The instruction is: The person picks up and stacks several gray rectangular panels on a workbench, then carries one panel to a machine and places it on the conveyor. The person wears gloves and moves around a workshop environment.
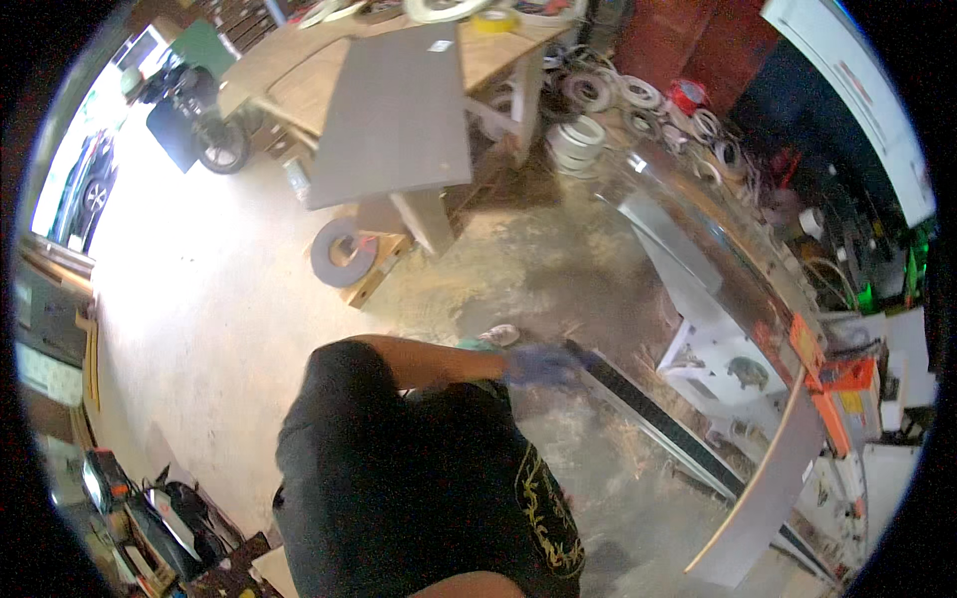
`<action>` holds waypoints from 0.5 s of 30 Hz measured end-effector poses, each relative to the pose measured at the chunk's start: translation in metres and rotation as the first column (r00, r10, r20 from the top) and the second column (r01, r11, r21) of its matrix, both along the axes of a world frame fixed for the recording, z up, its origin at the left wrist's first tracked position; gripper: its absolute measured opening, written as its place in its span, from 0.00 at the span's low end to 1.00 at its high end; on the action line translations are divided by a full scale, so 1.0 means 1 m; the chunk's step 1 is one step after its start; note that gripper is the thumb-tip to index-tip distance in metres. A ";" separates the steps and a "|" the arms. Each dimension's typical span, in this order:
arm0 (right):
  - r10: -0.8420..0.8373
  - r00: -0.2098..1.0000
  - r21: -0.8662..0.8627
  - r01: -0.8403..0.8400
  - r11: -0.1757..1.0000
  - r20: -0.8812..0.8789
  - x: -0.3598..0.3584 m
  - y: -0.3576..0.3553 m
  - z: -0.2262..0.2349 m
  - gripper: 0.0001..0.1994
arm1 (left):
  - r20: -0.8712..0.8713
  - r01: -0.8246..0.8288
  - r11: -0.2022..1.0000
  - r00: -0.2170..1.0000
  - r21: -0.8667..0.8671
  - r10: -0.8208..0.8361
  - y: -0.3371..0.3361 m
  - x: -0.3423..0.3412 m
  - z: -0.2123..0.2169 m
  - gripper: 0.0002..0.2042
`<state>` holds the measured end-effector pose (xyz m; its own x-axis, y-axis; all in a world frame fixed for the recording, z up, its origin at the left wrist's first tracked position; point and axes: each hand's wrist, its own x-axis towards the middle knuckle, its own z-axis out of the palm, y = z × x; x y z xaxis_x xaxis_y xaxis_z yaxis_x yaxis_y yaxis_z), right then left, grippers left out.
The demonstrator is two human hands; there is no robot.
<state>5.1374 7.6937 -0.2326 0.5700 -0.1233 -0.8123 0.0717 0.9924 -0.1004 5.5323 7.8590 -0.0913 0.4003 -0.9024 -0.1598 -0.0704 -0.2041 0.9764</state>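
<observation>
My left arm stretches out to the right across my dark shirt. My left hand (543, 367), in a blue-grey glove, is smeared by motion, so its fingers cannot be made out. It is at the near end of a long rail with a black strip (653, 412) along its top; whether it touches the rail, I cannot tell. Farther along, a thin grey panel with a light wood-coloured edge (768, 493) lies across that rail, beside a machine with orange parts (832, 399). My right hand is out of view.
A grey board (399, 115) lies over the edge of a wooden table (289, 75). Below it, a grey roll of edging strip (334, 261) leans on a wooden block (379, 269). Many rolls (588, 92) are heaped at the back right. Motorbikes (214, 135) stand at the left.
</observation>
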 end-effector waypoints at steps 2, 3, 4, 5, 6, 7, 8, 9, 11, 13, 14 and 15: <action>0.121 0.923 0.014 -0.136 0.991 0.365 0.019 0.025 -0.075 0.15 | 0.569 -0.295 0.925 0.729 -0.240 0.380 0.072 0.019 0.023 0.16; 0.246 0.879 -0.031 -0.256 0.966 0.408 0.054 0.032 -0.067 0.12 | 0.187 -0.405 0.914 0.899 0.009 0.396 0.131 0.033 -0.003 0.12; 0.362 0.828 -0.076 -0.367 0.927 0.428 0.103 0.043 -0.045 0.12 | 0.112 -0.525 0.840 0.851 0.133 0.514 0.180 0.047 -0.026 0.10; 0.428 0.892 -0.170 -0.403 0.899 0.149 0.151 0.071 0.007 0.13 | -0.049 -0.747 0.656 0.655 0.110 0.754 0.243 0.053 -0.058 0.13; 0.387 0.909 -0.286 -0.416 0.863 -0.156 0.193 0.091 0.059 0.17 | -0.288 -0.889 0.433 0.380 0.147 0.879 0.257 0.070 -0.052 0.16; 0.471 0.860 -0.337 -0.510 0.791 -0.195 0.220 0.098 0.082 0.21 | -0.476 -0.969 0.140 0.028 0.202 0.879 0.276 0.081 -0.046 0.20; 0.507 0.830 -0.391 -0.557 0.733 -0.231 0.240 0.098 0.096 0.26 | -0.629 -0.925 -0.115 -0.332 0.361 0.702 0.267 0.107 0.012 0.23; 0.534 0.827 -0.416 -0.554 0.721 -0.177 0.263 0.109 0.099 0.23 | -0.664 -0.937 -0.194 -0.344 0.292 0.663 0.311 0.127 0.013 0.26; 0.525 0.847 -0.481 -0.496 0.723 -0.085 0.312 0.127 0.099 0.19 | -0.640 -0.968 -0.172 -0.250 0.183 0.726 0.357 0.170 0.029 0.29; 0.598 0.794 -0.438 -0.500 0.747 0.113 0.366 0.174 0.127 0.18 | -0.588 -0.998 0.036 0.001 0.047 0.809 0.397 0.200 0.034 0.27; 0.625 0.755 -0.420 -0.511 0.750 0.198 0.392 0.195 0.144 0.18 | -0.553 -0.990 0.143 0.122 -0.005 0.824 0.412 0.211 0.031 0.26; 0.722 0.684 -0.518 -0.581 0.627 0.107 0.417 0.219 0.158 0.23 | -0.608 -0.976 0.176 0.064 0.126 0.792 0.419 0.221 0.031 0.23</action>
<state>5.5541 7.9126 -0.0746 0.8197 0.0968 -0.5645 -0.4837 0.6448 -0.5918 5.7529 8.2779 -0.0599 0.8735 0.0643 -0.4825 0.3970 0.4794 0.7826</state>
